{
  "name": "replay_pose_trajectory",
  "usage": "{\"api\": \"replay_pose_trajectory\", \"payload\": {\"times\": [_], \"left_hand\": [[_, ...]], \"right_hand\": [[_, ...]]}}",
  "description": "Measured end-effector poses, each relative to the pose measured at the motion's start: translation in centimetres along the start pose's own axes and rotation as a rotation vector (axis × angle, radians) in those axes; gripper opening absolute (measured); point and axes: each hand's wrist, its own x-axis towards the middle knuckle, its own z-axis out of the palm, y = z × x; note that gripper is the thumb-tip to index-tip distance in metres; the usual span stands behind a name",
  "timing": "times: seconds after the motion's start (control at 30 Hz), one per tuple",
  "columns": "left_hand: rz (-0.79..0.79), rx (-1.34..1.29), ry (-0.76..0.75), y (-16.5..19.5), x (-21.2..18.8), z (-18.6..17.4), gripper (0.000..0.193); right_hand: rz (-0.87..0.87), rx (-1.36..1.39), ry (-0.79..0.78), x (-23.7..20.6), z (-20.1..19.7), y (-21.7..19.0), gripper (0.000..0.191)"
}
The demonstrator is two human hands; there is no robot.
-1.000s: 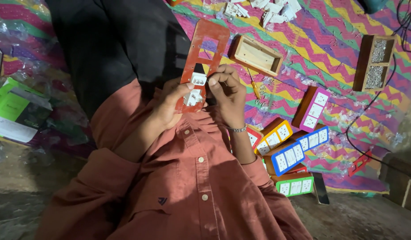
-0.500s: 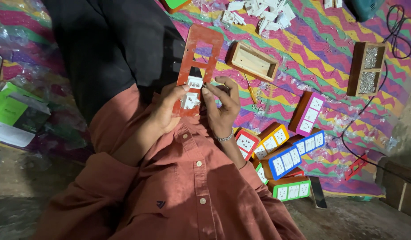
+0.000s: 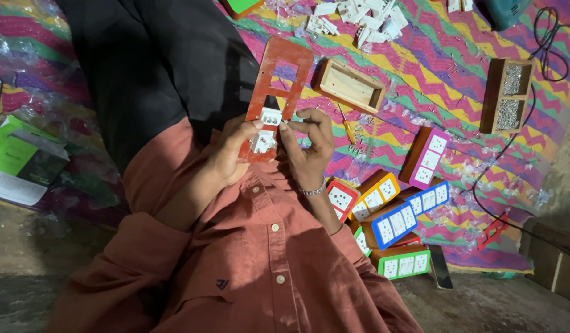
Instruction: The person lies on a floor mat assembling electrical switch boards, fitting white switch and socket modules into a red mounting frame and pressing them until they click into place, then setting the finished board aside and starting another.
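Over the zigzag mat (image 3: 420, 68), left hand (image 3: 232, 151) grips the stiff, light red plate (image 3: 275, 92) by its edge, right hand (image 3: 309, 145) pinching a white socket (image 3: 270, 117).

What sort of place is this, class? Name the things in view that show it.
Probably a small home workshop for assembling electrical switchboards, worked on the floor: finished coloured switch boxes lie on a zigzag mat, beside loose white switch parts and a wooden tray of screws.

Zigzag multicolour mat (image 3: 457, 92) over bare grey concrete floor (image 3: 500, 302); crumpled clear plastic wrap (image 3: 44, 105) alongside; dim light.
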Motion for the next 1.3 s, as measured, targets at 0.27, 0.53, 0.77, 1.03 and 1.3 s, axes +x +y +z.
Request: {"api": "replay_pose_trajectory", "payload": {"times": [0.27,0.53,0.77,1.03,1.3], "left_hand": [[0.012,-0.008,-0.001,-0.1,0.1,-0.3,0.042],[-0.015,-0.050,-0.024,-0.3,0.1,-0.6,0.042],[-0.035,-0.042,-0.069,-0.3,0.2,-1.0,0.044],[-0.056,-0.031,-0.063,-0.3,0.0,-0.9,0.045],[-0.049,-0.022,-0.092,-0.2,0.0,-1.2,0.044]], "right_hand": [[0.005,-0.061,-0.051,-0.2,0.1,0.2,0.023],[-0.018,0.043,-0.027,-0.9,-0.2,0.6,0.021],[0.099,0.083,-0.009,-0.7,-0.2,0.2,0.025],[-0.093,-0.012,-0.061,0.3,-0.8,0.6,0.016],[-0.183,-0.081,-0.003,0.4,-0.4,0.5,0.018]]}}
